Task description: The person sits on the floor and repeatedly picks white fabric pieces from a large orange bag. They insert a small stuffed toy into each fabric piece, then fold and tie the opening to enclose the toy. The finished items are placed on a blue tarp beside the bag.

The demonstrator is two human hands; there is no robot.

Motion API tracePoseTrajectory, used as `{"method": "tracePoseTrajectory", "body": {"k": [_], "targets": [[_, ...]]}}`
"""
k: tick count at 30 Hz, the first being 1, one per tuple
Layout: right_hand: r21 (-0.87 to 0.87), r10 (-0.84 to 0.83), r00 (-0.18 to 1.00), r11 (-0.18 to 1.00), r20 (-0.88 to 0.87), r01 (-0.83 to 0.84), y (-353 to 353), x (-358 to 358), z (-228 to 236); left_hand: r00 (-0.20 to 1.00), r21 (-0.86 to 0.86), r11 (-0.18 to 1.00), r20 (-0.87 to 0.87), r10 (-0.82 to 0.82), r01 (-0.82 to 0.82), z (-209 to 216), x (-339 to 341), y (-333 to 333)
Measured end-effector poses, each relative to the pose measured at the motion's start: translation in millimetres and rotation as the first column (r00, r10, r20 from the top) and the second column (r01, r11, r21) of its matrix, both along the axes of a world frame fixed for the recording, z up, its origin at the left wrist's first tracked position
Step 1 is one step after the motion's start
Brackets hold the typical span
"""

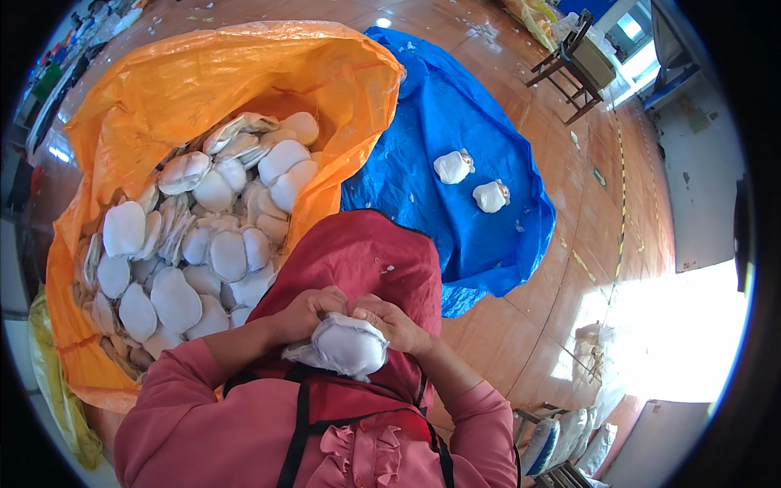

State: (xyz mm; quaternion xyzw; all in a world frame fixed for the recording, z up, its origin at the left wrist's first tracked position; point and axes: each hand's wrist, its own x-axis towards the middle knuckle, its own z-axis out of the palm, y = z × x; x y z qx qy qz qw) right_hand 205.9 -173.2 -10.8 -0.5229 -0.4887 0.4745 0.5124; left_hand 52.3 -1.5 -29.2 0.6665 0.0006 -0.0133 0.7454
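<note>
Over my lap, covered by a red apron (pixel 354 252), both my hands grip a white padded fabric piece (pixel 354 346) with a ragged seam edge. My left hand (pixel 319 307) has its fingers closed on the far left edge. On the far right edge my right hand (pixel 389 317) pinches the cloth, its thumb near the rim. To the left, a large orange woven sack (pixel 195 61) lies wide open. Inside it is a heap of flat, rounded white fabric pieces (pixel 175 301), several showing layered edges.
Beyond my lap a blue sheet (pixel 480 106) lies on the brown tiled floor, with two small white bundles (pixel 452 167) on it. A wooden chair (pixel 573 69) stands far right. White sacks (pixel 569 435) sit at the lower right, and yellow plastic (pixel 61 390) at the left.
</note>
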Motion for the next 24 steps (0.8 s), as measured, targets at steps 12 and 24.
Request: {"method": "tracePoseTrajectory", "body": {"k": [12,24], "targets": [[0.039,0.069,0.997,0.997,-0.015,-0.069,-4.3,-2.4,-8.3,0.987,0.052,0.990,0.083,-0.136,0.132,-6.7,0.7,10.2],[-0.080,0.049,0.974,0.996,0.221,-0.032,7.0,-8.3,1.9,0.969,0.168,0.955,-0.035,-0.243,0.246,10.6,-6.1,14.5]]}}
